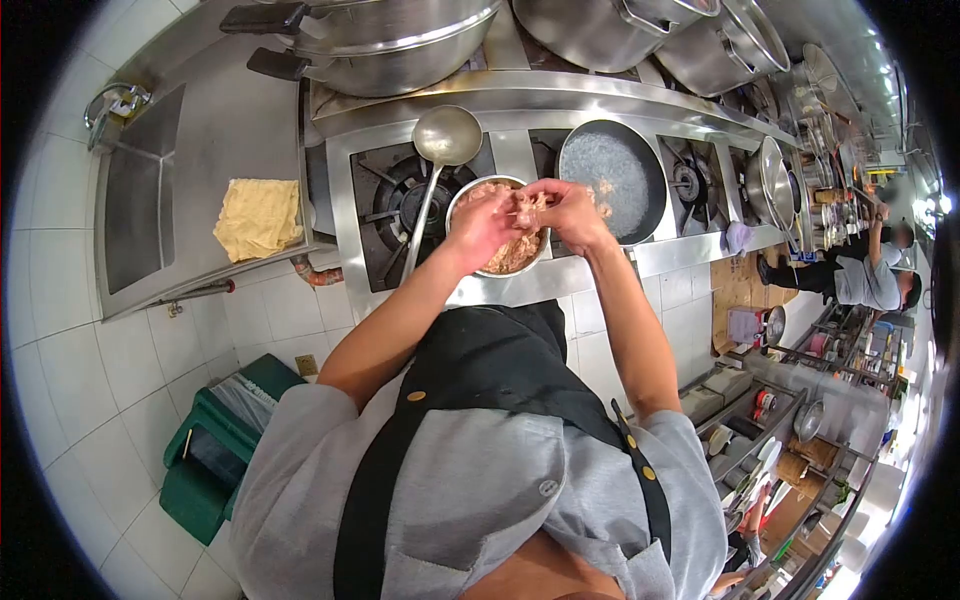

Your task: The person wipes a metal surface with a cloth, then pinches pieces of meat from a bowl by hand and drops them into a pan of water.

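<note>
- White tiles cover the floor to the left of a long stainless-steel counter in a working kitchen.
- A sink with a tap is set into the counter's left end, and a yellow cloth lies just beside it.
- Gas burners run along the counter's front edge, with large steel pots ranged along its back edge.
- A green bin stands on the floor below the counter's left end.
- Shelves crowded with kitchenware fill the right side, where another person in grey leans toward the counter's far right end.
- Bright light glares beyond that end.
</note>
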`<act>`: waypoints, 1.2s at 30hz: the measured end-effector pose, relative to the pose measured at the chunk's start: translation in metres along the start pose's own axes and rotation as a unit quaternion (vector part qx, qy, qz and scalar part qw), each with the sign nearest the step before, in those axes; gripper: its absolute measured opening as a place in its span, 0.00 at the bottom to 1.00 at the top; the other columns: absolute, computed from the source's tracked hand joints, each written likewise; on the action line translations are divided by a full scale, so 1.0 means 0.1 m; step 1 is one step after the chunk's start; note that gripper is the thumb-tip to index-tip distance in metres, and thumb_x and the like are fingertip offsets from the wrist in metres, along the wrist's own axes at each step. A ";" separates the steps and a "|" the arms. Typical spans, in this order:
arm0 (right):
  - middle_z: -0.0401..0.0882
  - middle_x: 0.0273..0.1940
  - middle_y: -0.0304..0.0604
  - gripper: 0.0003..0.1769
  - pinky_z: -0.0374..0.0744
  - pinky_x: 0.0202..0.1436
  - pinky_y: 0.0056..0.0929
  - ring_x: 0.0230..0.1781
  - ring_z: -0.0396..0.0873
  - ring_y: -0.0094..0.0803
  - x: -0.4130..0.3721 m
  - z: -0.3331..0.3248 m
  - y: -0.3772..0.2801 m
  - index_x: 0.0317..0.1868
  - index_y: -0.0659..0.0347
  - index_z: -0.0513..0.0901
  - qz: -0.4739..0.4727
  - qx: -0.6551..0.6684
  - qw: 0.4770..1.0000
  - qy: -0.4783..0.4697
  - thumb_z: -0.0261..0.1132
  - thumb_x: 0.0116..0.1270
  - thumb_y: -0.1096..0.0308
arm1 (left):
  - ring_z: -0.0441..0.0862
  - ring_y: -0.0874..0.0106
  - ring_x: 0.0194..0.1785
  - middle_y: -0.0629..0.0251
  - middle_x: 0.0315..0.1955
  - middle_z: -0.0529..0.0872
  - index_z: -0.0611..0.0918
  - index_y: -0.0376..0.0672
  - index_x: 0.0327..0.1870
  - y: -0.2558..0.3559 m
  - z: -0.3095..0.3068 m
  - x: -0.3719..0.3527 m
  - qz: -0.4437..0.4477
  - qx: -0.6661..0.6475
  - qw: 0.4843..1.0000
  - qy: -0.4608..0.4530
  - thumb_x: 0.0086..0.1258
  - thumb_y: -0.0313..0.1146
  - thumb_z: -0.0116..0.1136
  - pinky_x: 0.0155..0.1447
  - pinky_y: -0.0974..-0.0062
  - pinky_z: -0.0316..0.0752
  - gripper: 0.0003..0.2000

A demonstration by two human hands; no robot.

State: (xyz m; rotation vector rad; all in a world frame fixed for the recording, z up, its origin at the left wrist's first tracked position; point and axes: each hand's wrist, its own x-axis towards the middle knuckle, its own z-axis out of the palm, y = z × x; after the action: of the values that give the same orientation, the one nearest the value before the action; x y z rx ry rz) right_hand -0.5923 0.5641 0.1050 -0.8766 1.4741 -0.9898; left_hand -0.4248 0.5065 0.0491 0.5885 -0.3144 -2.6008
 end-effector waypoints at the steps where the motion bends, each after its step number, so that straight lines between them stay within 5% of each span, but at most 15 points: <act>1: 0.82 0.38 0.39 0.22 0.77 0.39 0.23 0.35 0.77 0.22 0.00 0.04 0.03 0.45 0.69 0.81 0.001 -0.042 0.999 0.005 0.72 0.46 0.80 | 0.79 0.68 0.49 0.59 0.47 0.79 0.73 0.37 0.55 -0.10 -0.05 0.08 0.010 -0.010 1.000 -0.007 0.71 0.31 0.50 0.54 0.67 0.75 0.14; 3: 0.83 0.38 0.43 0.21 0.78 0.40 0.25 0.34 0.79 0.27 0.00 0.14 0.06 0.47 0.69 0.80 -0.060 -0.135 0.989 0.030 0.70 0.49 0.80 | 0.78 0.68 0.50 0.59 0.48 0.79 0.73 0.36 0.56 -0.23 -0.09 0.18 0.032 -0.029 0.999 -0.020 0.71 0.30 0.49 0.56 0.67 0.73 0.15; 7: 0.79 0.34 0.61 0.15 0.78 0.38 0.39 0.35 0.80 0.54 -0.15 0.22 0.07 0.44 0.67 0.80 -0.175 -0.327 0.909 0.189 0.61 0.56 0.72 | 0.77 0.68 0.52 0.60 0.50 0.79 0.73 0.32 0.55 -0.31 0.05 0.14 0.048 0.037 0.998 0.027 0.71 0.27 0.49 0.58 0.69 0.71 0.14; 13: 0.80 0.35 0.60 0.16 0.78 0.40 0.40 0.35 0.81 0.52 -0.06 0.21 0.14 0.44 0.69 0.79 -0.189 -0.446 0.856 0.181 0.64 0.56 0.70 | 0.77 0.68 0.49 0.59 0.48 0.79 0.75 0.32 0.52 -0.40 0.07 0.13 0.049 0.060 0.995 0.059 0.71 0.24 0.47 0.55 0.68 0.73 0.11; 17: 0.81 0.34 0.56 0.15 0.78 0.41 0.37 0.35 0.81 0.49 -0.05 0.37 -0.02 0.44 0.63 0.82 -0.165 -0.229 0.952 0.117 0.65 0.53 0.70 | 0.78 0.69 0.42 0.63 0.40 0.81 0.76 0.33 0.49 -0.23 -0.17 0.12 0.097 0.081 0.990 0.069 0.72 0.30 0.49 0.48 0.70 0.74 0.11; 20: 0.82 0.38 0.54 0.16 0.78 0.41 0.36 0.37 0.81 0.48 0.12 0.44 0.03 0.42 0.58 0.84 -0.286 -0.344 0.892 0.063 0.65 0.50 0.74 | 0.79 0.70 0.41 0.63 0.39 0.81 0.76 0.33 0.49 0.06 -0.09 0.00 0.062 -0.055 0.995 0.062 0.71 0.31 0.50 0.46 0.70 0.74 0.12; 21: 0.81 0.39 0.53 0.13 0.78 0.40 0.36 0.37 0.80 0.48 0.12 0.51 -0.01 0.38 0.57 0.86 -0.323 -0.310 0.892 0.063 0.65 0.49 0.75 | 0.79 0.69 0.41 0.62 0.39 0.81 0.76 0.33 0.49 0.15 -0.10 -0.03 0.057 -0.076 0.995 -0.002 0.70 0.30 0.51 0.45 0.70 0.75 0.12; 24: 0.79 0.37 0.52 0.12 0.77 0.40 0.38 0.37 0.79 0.48 0.17 0.54 -0.08 0.37 0.58 0.86 -0.313 -0.296 0.894 0.124 0.66 0.48 0.74 | 0.79 0.70 0.40 0.62 0.40 0.81 0.76 0.33 0.50 0.31 -0.07 -0.12 0.122 0.048 0.987 0.095 0.70 0.28 0.51 0.45 0.71 0.75 0.11; 25: 0.78 0.33 0.51 0.13 0.77 0.40 0.39 0.36 0.78 0.48 0.18 0.51 -0.02 0.36 0.59 0.86 -0.247 -0.298 0.914 0.124 0.68 0.46 0.73 | 0.79 0.70 0.39 0.62 0.39 0.81 0.76 0.34 0.49 0.37 -0.19 -0.14 0.146 0.081 0.980 0.108 0.69 0.26 0.50 0.44 0.72 0.74 0.11; 28: 0.77 0.33 0.50 0.12 0.76 0.40 0.40 0.36 0.77 0.47 0.23 0.46 0.36 0.34 0.61 0.85 -0.243 -0.395 0.885 0.048 0.69 0.46 0.72 | 0.77 0.70 0.37 0.61 0.37 0.80 0.77 0.35 0.44 0.55 -0.36 -0.24 0.156 0.059 0.984 0.059 0.67 0.26 0.51 0.42 0.72 0.73 0.08; 33: 0.75 0.43 0.56 0.11 0.75 0.44 0.41 0.38 0.77 0.49 0.28 0.82 0.77 0.33 0.61 0.83 -0.275 -0.469 0.838 0.057 0.67 0.47 0.69 | 0.77 0.70 0.36 0.63 0.33 0.79 0.76 0.38 0.38 0.63 -0.40 -0.34 0.107 0.034 0.994 0.011 0.66 0.26 0.53 0.42 0.72 0.73 0.04; 36: 0.77 0.35 0.55 0.17 0.78 0.43 0.42 0.35 0.78 0.51 0.43 0.82 0.87 0.40 0.61 0.83 -0.264 -0.507 0.820 0.040 0.67 0.47 0.69 | 0.79 0.67 0.38 0.61 0.34 0.80 0.76 0.38 0.37 0.57 -0.43 -0.34 0.106 0.088 0.989 0.045 0.63 0.22 0.56 0.45 0.72 0.74 0.04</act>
State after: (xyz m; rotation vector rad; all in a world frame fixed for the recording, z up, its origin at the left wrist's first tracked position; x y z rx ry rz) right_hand -0.5163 0.5480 0.0039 -2.1213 1.8807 -0.5438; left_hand -0.3562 0.4681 0.0411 0.6909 -0.5500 -2.3502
